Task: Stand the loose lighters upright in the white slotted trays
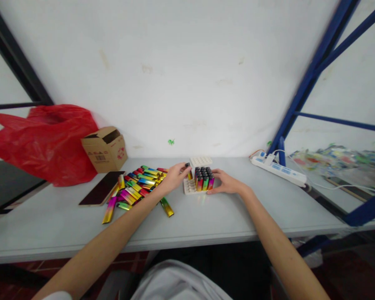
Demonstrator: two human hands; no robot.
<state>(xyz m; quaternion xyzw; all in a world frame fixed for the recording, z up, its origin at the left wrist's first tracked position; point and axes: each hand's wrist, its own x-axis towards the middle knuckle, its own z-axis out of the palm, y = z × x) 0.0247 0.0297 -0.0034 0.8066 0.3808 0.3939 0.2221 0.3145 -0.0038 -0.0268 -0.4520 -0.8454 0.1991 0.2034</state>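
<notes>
A small white tray (190, 188) with round holes sits on the table. Its right part holds several upright lighters (203, 180) with black tops and shiny rainbow-coloured bodies. My left hand (175, 176) pinches one lighter (189, 171), slightly tilted, over the tray's left side, where bare holes show. My right hand (226, 182) clasps the tray's right side, thumb at the front and fingers farther back, against the standing lighters. To the left, beside my left forearm, lies a loose pile of lighters (137, 187) in gold, green, pink and blue.
Behind the tray lies another white tray (201, 161) by the wall. A dark phone-like slab (102, 189), a cardboard box (108, 150) and a red plastic bag (56, 146) are at left. A power strip (278, 168) stands right, near a blue metal frame (300, 91).
</notes>
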